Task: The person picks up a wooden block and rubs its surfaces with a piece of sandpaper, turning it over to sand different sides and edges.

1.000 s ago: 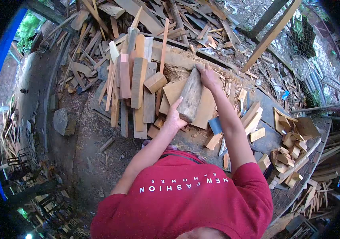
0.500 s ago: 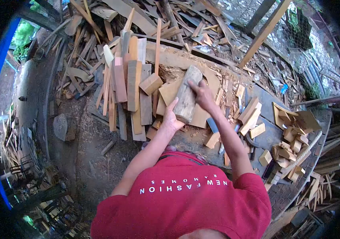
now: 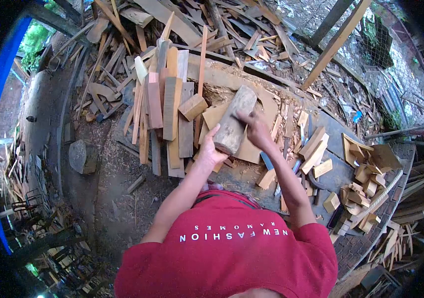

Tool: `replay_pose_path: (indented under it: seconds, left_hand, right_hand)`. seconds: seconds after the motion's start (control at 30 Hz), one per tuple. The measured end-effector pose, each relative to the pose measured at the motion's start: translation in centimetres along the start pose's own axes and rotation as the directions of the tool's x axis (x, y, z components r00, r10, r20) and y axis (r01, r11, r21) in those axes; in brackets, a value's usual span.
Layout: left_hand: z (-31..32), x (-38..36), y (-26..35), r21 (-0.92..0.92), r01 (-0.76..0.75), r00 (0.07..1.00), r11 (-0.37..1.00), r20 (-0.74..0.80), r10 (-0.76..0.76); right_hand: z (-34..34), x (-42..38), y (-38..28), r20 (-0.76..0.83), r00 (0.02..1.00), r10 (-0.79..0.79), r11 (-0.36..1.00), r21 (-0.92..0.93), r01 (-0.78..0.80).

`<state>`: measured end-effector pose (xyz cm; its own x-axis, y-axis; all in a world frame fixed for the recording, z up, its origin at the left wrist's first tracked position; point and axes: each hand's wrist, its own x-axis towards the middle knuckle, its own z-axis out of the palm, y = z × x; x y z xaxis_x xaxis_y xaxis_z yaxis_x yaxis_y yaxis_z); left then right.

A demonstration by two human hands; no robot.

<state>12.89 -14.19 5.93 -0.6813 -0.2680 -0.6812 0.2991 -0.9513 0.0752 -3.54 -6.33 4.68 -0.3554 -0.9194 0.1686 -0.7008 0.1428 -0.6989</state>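
A thick grey-brown wood block [image 3: 235, 119] is tilted over flat tan boards [image 3: 267, 111] on the workbench. My left hand [image 3: 211, 150] holds its lower left end, with the thumb along the side and the other fingers partly hidden beneath. At the block's right side is my right hand [image 3: 255, 130], its thumb or a finger against the upper face and the other fingers curled. Whether those curled fingers hold anything cannot be made out. Left of the block lies a short wood piece [image 3: 193, 107] on upright-lying planks [image 3: 171, 107].
Small wood offcuts [image 3: 363, 191] lie in and around a tray at the bench's right. A curved dark tool [image 3: 317, 183] rests near loose blocks [image 3: 323, 168]. Scrap wood [image 3: 251, 35] is heaped behind the bench, and a cut log [image 3: 82, 156] stands on the ground at left.
The view has shifted slightly, so the scene sits a little lower and to the right. Both hands remain at the block; my right hand has moved slightly along its side.
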Motion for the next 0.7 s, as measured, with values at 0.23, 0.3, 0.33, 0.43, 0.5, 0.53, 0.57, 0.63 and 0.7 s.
replay_pose_path:
  seconds: [0.23, 0.3, 0.33, 0.43, 0.5, 0.53, 0.57, 0.63, 0.7]
  left_hand:
    - [-1.0, 0.0, 0.5, -0.089, 0.074, 0.988, 0.993, 0.145, -0.061]
    - [-1.3, 0.1, 0.2, -0.114, 0.157, 0.966, 0.981, 0.223, -0.129]
    - [-1.4, 0.2, 0.1, -0.115, 0.154, 0.967, 0.981, 0.223, -0.126]
    - [-1.9, 0.6, -0.3, -0.098, 0.167, 0.970, 0.981, 0.194, -0.146]
    - [-2.3, 0.7, -0.6, -0.078, 0.161, 0.974, 0.984, 0.176, -0.145]
    - [-2.2, 1.0, -0.5, -0.047, 0.149, 0.976, 0.988, 0.167, -0.140]
    - [-2.3, 1.0, -0.5, -0.047, 0.151, 0.976, 0.987, 0.166, -0.141]
    - [-1.9, 0.9, -0.4, -0.053, 0.158, 0.973, 0.986, 0.181, -0.146]
    - [-1.5, 0.7, -0.4, -0.062, 0.115, 0.982, 0.991, 0.157, -0.104]
  right_hand:
    - [-0.8, 1.1, 0.0, 0.066, 0.998, 0.008, 0.982, -0.188, 0.005]
    - [-0.4, 3.1, 1.8, 0.127, 0.980, 0.150, 0.956, -0.270, -0.111]
    - [0.1, 3.9, 3.0, 0.129, 0.981, 0.147, 0.957, -0.269, -0.108]
    - [1.2, 5.7, 5.5, 0.055, 0.992, 0.112, 0.949, -0.302, -0.090]
    - [1.3, 5.9, 6.0, 0.056, 0.985, 0.165, 0.941, -0.309, -0.140]
    - [1.2, 5.8, 5.9, 0.054, 0.985, 0.163, 0.940, -0.311, -0.139]
    - [1.4, 5.0, 5.6, 0.048, 0.989, 0.139, 0.955, -0.270, -0.121]
    - [0.8, 3.3, 3.0, 0.084, 0.993, 0.084, 0.960, -0.272, -0.058]
    - [-0.4, 0.4, -1.3, 0.185, 0.981, 0.066, 0.965, -0.261, -0.015]
